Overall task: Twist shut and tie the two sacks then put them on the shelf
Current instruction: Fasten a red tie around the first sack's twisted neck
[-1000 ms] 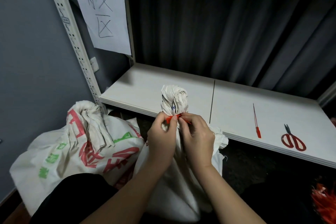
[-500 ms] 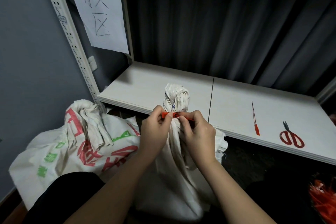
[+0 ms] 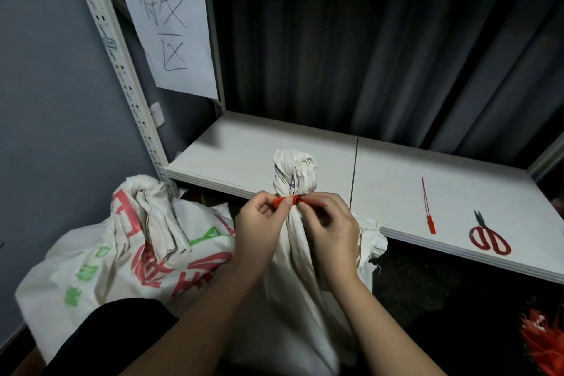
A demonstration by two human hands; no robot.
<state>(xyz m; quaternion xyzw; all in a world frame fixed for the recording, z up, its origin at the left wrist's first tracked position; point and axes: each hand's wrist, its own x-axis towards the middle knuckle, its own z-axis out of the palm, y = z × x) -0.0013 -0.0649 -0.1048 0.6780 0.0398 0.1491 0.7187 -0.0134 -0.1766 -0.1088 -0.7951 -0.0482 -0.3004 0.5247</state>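
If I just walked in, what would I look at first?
Probably the two hands, left hand and right hand, pinching a red tie round the twisted neck of the white sack in the middle. Then the red scissors lying on the shelf to the right.

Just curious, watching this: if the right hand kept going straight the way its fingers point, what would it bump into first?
The right hand points left toward the sack's twisted neck, pinching the red tie there. Going on, it would press into that neck first, then probably meet the left hand just beyond; depth is hard to judge.
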